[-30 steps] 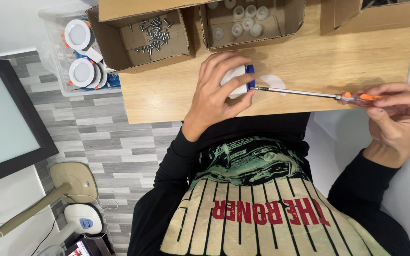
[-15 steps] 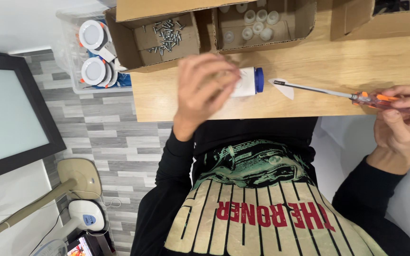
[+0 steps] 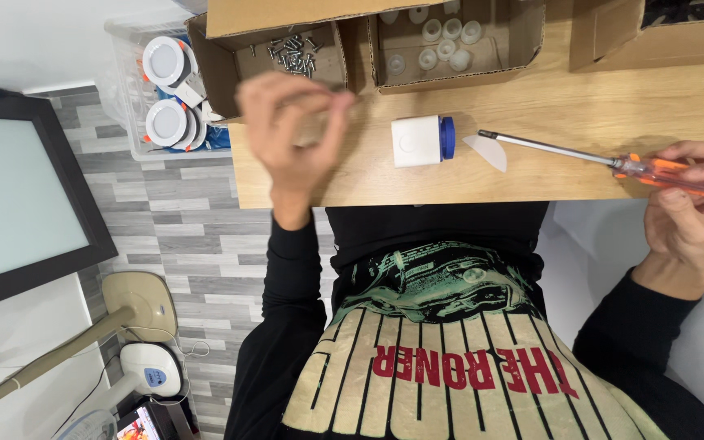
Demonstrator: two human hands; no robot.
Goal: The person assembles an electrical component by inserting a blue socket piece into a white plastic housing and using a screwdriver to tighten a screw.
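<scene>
Item one: we logged our right hand (image 3: 690, 216) clenched around the orange handle of a screwdriver (image 3: 596, 159) off the bench's (image 3: 580, 106) right edge, its metal shaft lying across the bench with the tip near a small white translucent piece (image 3: 486, 151). Item two: our left hand (image 3: 291, 122) was raised and blurred above the bench's left part, just in front of a cardboard box of screws (image 3: 291, 49), fingers curled, and we could not tell whether it gripped anything. Item three: a white cylindrical part with a blue end (image 3: 423, 140) lay on its side mid-bench, apart from both hands, before a second box of white fittings (image 3: 450, 37).
</scene>
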